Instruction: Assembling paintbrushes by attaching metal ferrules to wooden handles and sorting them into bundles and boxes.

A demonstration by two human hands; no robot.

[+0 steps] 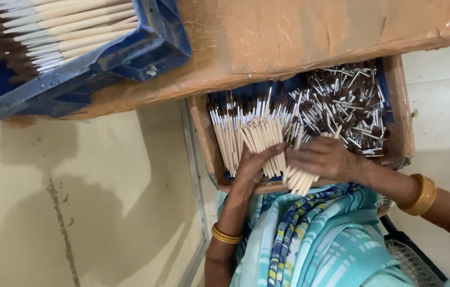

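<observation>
From the head camera, a bundle of pale wooden handles (261, 142) is seen gripped in the left hand (252, 169), held over a shallow wooden tray (403, 133). More such handles (300, 179) are clasped under the right hand (322, 158), just beside it. Finished brushes (227, 127) and loose metal ferrules (350, 103) lie in the tray. A blue crate (161, 42) of brushes rests on the brown board (289, 37) above.

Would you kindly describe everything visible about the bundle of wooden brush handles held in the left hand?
The bundle of brush handles is a fanned cluster of slim, pale, unpainted wooden sticks with rounded ends. The left hand grips it from below, the thumb laid across its lower part. It sits over the wooden tray, above the finished brushes lying there. The right hand, beside it, grips more handles.
</observation>
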